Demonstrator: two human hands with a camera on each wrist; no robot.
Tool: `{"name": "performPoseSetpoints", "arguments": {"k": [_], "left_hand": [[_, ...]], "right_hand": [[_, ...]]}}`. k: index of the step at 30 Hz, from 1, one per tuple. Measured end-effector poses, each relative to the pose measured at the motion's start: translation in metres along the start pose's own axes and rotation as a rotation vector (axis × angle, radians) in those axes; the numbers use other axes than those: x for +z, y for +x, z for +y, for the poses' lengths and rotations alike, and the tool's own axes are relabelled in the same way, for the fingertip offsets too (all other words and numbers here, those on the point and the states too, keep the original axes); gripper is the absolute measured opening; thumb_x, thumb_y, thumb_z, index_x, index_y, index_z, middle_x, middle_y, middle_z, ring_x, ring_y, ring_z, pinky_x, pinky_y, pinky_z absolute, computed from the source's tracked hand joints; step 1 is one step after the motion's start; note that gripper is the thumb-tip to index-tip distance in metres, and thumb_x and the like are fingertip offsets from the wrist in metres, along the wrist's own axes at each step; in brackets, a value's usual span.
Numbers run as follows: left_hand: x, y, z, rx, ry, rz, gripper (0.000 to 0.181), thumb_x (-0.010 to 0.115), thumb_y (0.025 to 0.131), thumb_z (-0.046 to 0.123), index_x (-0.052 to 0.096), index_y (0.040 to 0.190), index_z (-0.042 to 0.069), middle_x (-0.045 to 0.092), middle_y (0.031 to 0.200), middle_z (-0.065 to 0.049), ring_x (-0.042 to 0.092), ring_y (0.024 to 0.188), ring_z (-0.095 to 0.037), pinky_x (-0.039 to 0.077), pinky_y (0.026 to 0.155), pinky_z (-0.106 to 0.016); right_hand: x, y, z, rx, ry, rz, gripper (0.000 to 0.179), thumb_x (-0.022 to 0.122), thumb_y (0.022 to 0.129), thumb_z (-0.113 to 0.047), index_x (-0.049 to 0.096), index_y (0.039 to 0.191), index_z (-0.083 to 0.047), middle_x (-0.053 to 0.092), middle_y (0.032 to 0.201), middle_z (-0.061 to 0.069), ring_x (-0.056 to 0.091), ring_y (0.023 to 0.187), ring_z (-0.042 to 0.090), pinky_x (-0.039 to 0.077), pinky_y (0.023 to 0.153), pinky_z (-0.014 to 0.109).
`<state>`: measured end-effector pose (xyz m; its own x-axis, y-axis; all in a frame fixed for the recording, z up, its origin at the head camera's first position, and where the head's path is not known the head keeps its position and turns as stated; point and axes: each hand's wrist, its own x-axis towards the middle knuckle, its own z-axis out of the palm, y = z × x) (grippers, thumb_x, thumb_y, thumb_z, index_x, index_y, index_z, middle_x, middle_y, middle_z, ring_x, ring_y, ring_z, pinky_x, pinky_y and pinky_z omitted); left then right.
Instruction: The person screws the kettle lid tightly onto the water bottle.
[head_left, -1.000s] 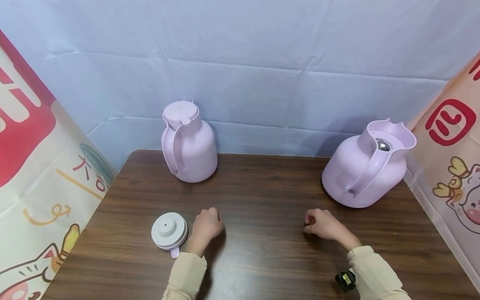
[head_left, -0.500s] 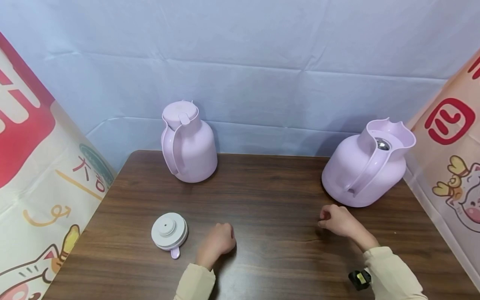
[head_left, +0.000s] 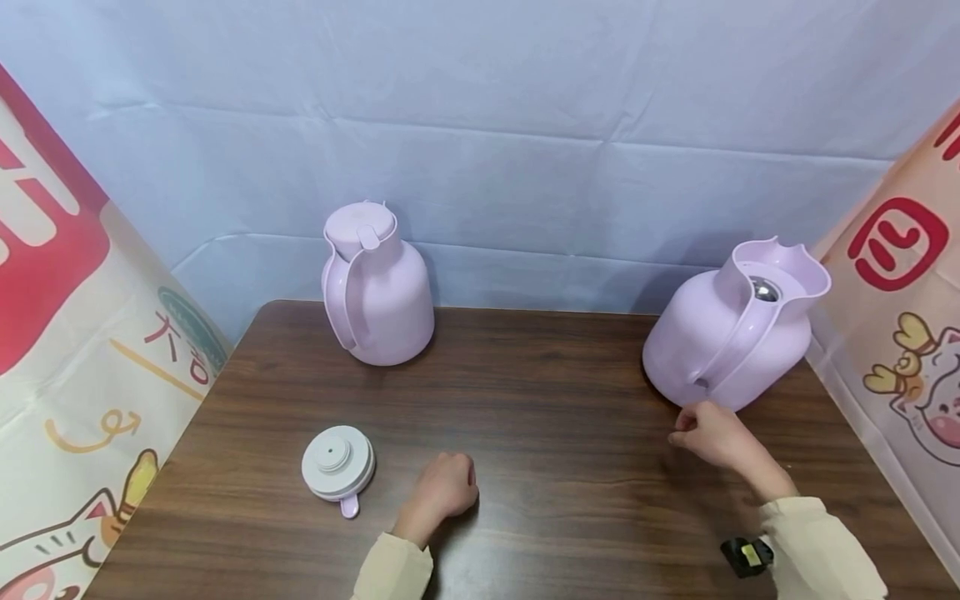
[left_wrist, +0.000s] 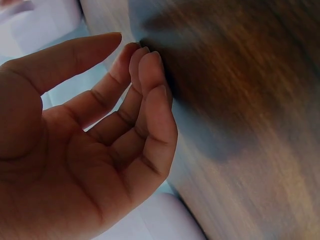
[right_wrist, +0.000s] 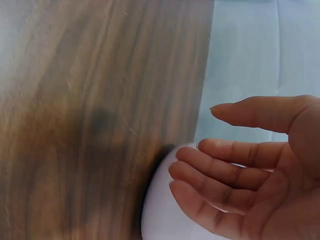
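Note:
Loosely curled and holding nothing, my left hand (head_left: 444,485) rests at the table's middle front, right of a round white stopper lid (head_left: 337,461) with a lilac tab. The left wrist view shows its palm bare and fingers (left_wrist: 159,117) bent softly. My right hand (head_left: 711,432) is just in front of an uncovered lilac thermos jug (head_left: 690,342), overlapping its base in the head view. Its fingers (right_wrist: 220,170) are gently bent with thumb apart, nothing between them. The jug's mouth shows a silvery inner liner. A second lilac jug (head_left: 393,304) at the back left has its lid on.
The brown wooden table (head_left: 525,392) ends at a pale blue cloth backdrop (head_left: 510,183). Printed cloth hangs on the left (head_left: 67,375) and right (head_left: 915,317). A small black device (head_left: 746,556) sits by the right sleeve (head_left: 821,546).
My right hand has moved rightward and slightly back, up to the uncovered jug. The left hand has shifted right and nearer the front, away from the stopper lid. Jugs and lid stay put.

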<state>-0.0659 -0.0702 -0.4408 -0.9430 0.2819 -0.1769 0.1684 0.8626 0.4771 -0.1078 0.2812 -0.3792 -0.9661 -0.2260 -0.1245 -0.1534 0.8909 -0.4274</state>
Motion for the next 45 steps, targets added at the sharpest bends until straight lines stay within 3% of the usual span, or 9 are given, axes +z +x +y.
{"name": "performPoseSetpoints", "arguments": {"k": [11, 16, 25, 34, 45], "left_hand": [[-0.001, 0.0, -0.001, 0.006, -0.006, -0.013, 0.017, 0.06, 0.072, 0.005, 0.052, 0.059, 0.012, 0.046, 0.056, 0.004, 0.043, 0.052, -0.012, 0.037, 0.05, -0.027], [0.0, 0.0, -0.001, 0.006, 0.006, -0.017, 0.016, 0.061, 0.072, 0.005, 0.053, 0.059, 0.013, 0.047, 0.057, 0.004, 0.044, 0.052, -0.013, 0.038, 0.05, -0.027], [0.0, 0.0, -0.001, -0.007, 0.003, -0.014, 0.017, 0.061, 0.072, 0.005, 0.052, 0.06, 0.013, 0.046, 0.057, 0.004, 0.043, 0.052, -0.013, 0.037, 0.05, -0.027], [0.001, 0.0, -0.002, 0.009, 0.006, -0.002, 0.018, 0.06, 0.073, 0.005, 0.051, 0.059, 0.013, 0.045, 0.056, 0.004, 0.043, 0.052, -0.013, 0.037, 0.05, -0.027], [0.001, -0.001, -0.001, 0.008, 0.006, 0.001, 0.018, 0.06, 0.072, 0.005, 0.051, 0.059, 0.013, 0.045, 0.056, 0.004, 0.042, 0.052, -0.012, 0.036, 0.05, -0.027]], "right_hand": [[-0.025, -0.004, 0.011, 0.062, -0.038, 0.067, 0.016, 0.068, 0.075, -0.016, 0.059, 0.065, -0.007, 0.053, 0.062, 0.0, 0.047, 0.061, 0.02, 0.037, 0.057, 0.035], [-0.031, -0.004, 0.013, 0.049, -0.047, 0.101, 0.014, 0.067, 0.073, -0.016, 0.06, 0.065, -0.007, 0.056, 0.063, 0.002, 0.05, 0.062, 0.022, 0.038, 0.057, 0.036], [-0.041, 0.0, 0.01, 0.072, -0.03, 0.153, 0.017, 0.065, 0.075, -0.014, 0.062, 0.075, 0.003, 0.061, 0.068, 0.011, 0.054, 0.07, 0.039, 0.041, 0.063, 0.047], [-0.044, 0.004, 0.008, 0.069, -0.017, 0.203, 0.031, 0.065, 0.073, -0.013, 0.054, 0.085, 0.013, 0.056, 0.074, 0.026, 0.051, 0.07, 0.043, 0.04, 0.064, 0.051], [-0.044, 0.007, 0.007, 0.065, -0.016, 0.239, 0.04, 0.066, 0.073, -0.014, 0.053, 0.091, 0.019, 0.056, 0.08, 0.036, 0.052, 0.076, 0.052, 0.04, 0.066, 0.056]]}}
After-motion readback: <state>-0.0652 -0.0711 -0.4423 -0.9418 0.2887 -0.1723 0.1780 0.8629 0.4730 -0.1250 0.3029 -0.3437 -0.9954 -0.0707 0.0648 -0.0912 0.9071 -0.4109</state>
